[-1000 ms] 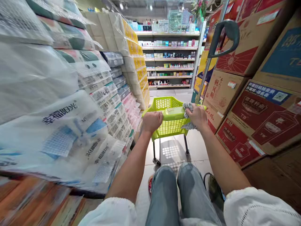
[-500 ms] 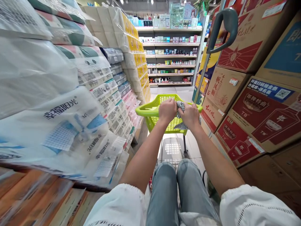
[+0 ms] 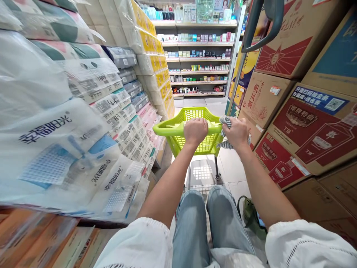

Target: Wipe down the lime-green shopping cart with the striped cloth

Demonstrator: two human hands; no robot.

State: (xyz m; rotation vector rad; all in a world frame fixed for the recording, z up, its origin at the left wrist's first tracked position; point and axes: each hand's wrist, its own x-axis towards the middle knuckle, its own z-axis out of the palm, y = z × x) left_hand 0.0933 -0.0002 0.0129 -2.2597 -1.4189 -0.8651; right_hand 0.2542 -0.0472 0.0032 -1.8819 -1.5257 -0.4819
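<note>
A lime-green shopping cart (image 3: 173, 130) stands just ahead of my knees, its basket made of plastic mesh. My left hand (image 3: 196, 131) is closed round the middle of the cart's handle. At the handle's right end, my right hand (image 3: 237, 132) is closed on a grey-and-white striped cloth (image 3: 225, 143), which hangs out below the fingers and shows above the thumb. Whether the right hand's fingers also touch the handle I cannot tell.
Plastic-wrapped tissue packs (image 3: 50, 149) are piled high on the left. Stacked cartons (image 3: 312, 123) line the right, with a grey handle on a metal pole (image 3: 236, 83) before them. Shelves of small boxed goods (image 3: 200, 44) stand ahead. A dark green bag (image 3: 252, 217) lies by my right leg.
My right hand has moved right along the handle with the cloth, away from my left hand. The left hand still grips the handle. My view has tilted slightly down.
</note>
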